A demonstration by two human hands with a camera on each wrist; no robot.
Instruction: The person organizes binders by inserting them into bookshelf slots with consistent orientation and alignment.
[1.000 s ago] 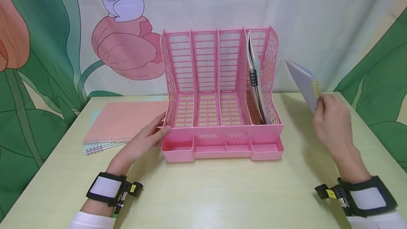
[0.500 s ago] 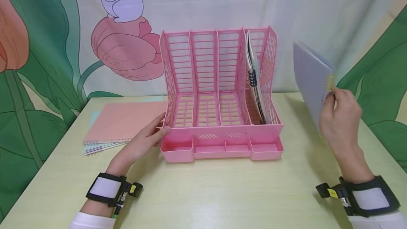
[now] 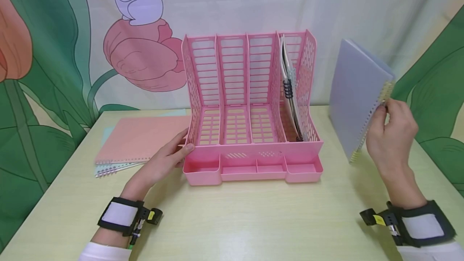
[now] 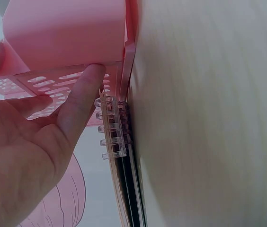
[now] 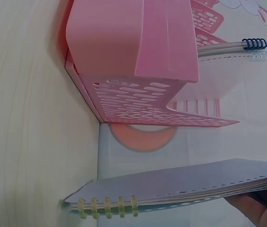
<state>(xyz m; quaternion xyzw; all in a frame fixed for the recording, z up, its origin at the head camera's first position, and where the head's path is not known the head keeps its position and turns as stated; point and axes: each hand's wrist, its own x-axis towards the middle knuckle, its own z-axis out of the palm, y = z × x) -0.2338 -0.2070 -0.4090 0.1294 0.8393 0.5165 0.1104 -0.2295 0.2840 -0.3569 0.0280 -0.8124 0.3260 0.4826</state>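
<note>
My right hand (image 3: 392, 140) pinches the ring-bound edge of a lavender notebook (image 3: 357, 96), held upright and tilted to the right of the organizer. Yellowish binding rings show at both ends of that edge, and in the right wrist view the notebook's lower corner (image 5: 79, 196) is close to the table. My left hand (image 3: 163, 160) grips the front left corner of the pink desk organizer (image 3: 253, 150), thumb over the front edge and fingers against the perforated side. Several ring-bound notebooks (image 3: 290, 92) lean in the organizer's rightmost slot; its other slots hold nothing.
Left of the organizer lies a stack of spiral notebooks (image 3: 141, 136), peach on top with light-blue ones beneath. A row of small trays (image 3: 239, 169) runs along the organizer's front. A printed cloth (image 3: 232, 3) hangs behind the table (image 3: 246, 220).
My right hand has shifted slightly right, and the lavender notebook has risen and turned so that its broad face shows. My left hand and the organizer stay in place.
</note>
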